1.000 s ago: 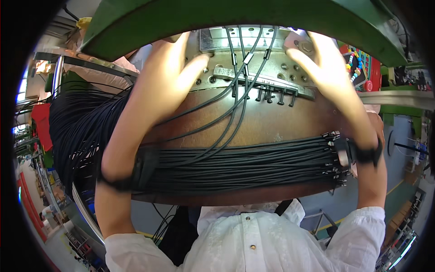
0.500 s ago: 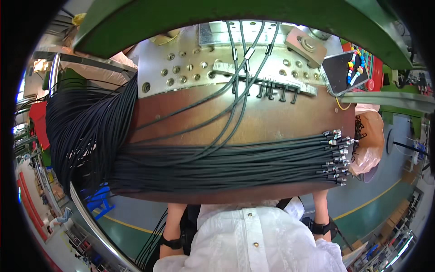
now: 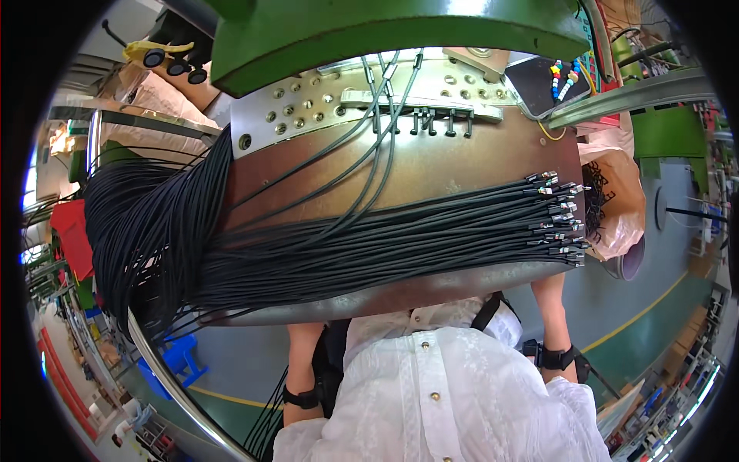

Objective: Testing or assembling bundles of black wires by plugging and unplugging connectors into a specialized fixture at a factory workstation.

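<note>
Both my forearms reach under the front edge of the brown work table (image 3: 439, 169), so my left hand and my right hand are hidden beneath it. Across the table lies a thick bundle of black cables (image 3: 369, 258), nearest to where my arms go under. Metal-tipped cable ends (image 3: 566, 212) gather at the right edge. The cables' other side hangs as a dense loop (image 3: 154, 223) off the left. A few separate cables rise to a slotted metal bar (image 3: 423, 104), which also holds several short black parts.
Overhead spans a green machine frame (image 3: 400, 46). Behind the bar is a drilled metal plate (image 3: 258, 127). A dark phone (image 3: 531, 81) with a beaded strap lies at back right. A paper bag (image 3: 620, 204) of black pieces hangs at right; a metal rail (image 3: 181, 400) curves at left.
The view has shifted, so the table and cables sit at a different slant. My forearms still go under the table edge, and more of them shows now. The cables stay in place on the table.
</note>
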The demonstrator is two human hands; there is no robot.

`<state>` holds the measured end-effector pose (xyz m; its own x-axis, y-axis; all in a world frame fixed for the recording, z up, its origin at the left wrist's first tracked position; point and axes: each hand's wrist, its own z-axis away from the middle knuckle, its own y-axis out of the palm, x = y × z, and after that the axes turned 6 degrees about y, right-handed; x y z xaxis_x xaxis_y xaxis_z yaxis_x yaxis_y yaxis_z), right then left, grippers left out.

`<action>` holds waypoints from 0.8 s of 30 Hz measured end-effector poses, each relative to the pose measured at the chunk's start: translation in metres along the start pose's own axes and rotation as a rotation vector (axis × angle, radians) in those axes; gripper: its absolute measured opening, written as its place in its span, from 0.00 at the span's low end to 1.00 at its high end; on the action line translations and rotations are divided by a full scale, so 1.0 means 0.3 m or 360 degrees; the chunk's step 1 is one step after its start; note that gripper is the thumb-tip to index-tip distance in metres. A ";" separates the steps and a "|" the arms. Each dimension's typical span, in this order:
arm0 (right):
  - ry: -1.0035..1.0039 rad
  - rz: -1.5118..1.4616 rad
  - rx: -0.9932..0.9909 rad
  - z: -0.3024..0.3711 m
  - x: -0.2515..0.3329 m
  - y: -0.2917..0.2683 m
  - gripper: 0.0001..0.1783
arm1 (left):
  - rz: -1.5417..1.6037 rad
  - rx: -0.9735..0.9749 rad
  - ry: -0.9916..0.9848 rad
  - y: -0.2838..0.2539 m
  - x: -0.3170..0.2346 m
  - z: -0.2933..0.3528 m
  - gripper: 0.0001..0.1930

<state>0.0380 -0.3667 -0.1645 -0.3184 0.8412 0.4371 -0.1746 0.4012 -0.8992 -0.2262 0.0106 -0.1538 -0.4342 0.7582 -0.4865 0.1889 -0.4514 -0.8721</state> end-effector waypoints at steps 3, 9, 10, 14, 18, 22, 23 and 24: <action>0.0162 0.0445 0.0263 -0.004 0.121 -0.114 0.16 | 0.0198 0.0090 -0.0139 -0.014 0.010 0.008 0.13; -0.0755 -0.0330 0.1881 -0.233 0.479 -0.420 0.16 | 0.0996 0.1392 0.0721 -0.306 -0.361 -0.191 0.29; -0.0756 -0.0437 0.1444 -0.292 0.550 -0.414 0.16 | 0.1047 0.1278 0.0851 -0.320 -0.415 -0.221 0.31; -0.1087 0.0335 0.0023 -0.584 0.692 -0.180 0.19 | 0.0654 0.0456 0.1328 -0.210 -0.630 -0.392 0.36; -0.1367 0.0175 -0.0002 -0.617 0.635 -0.157 0.19 | -0.0124 0.0193 0.0897 -0.233 -0.547 -0.439 0.39; -0.1553 0.0296 -0.0123 -0.605 0.561 -0.239 0.20 | -0.0572 0.0126 0.0583 -0.440 -0.211 -0.394 0.32; -0.1512 0.0302 -0.0127 -0.601 0.539 -0.255 0.20 | -0.0445 0.0141 0.0648 -0.478 -0.150 -0.397 0.28; -0.1431 0.0243 -0.0124 -0.598 0.526 -0.274 0.21 | -0.0442 0.0152 0.0678 -0.492 -0.128 -0.397 0.28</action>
<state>0.1692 -0.2018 -0.0249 -0.9443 0.3006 0.1341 -0.0180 0.3596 -0.9329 -0.1325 0.1042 -0.0127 -0.0558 0.9709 -0.2330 0.0274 -0.2317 -0.9724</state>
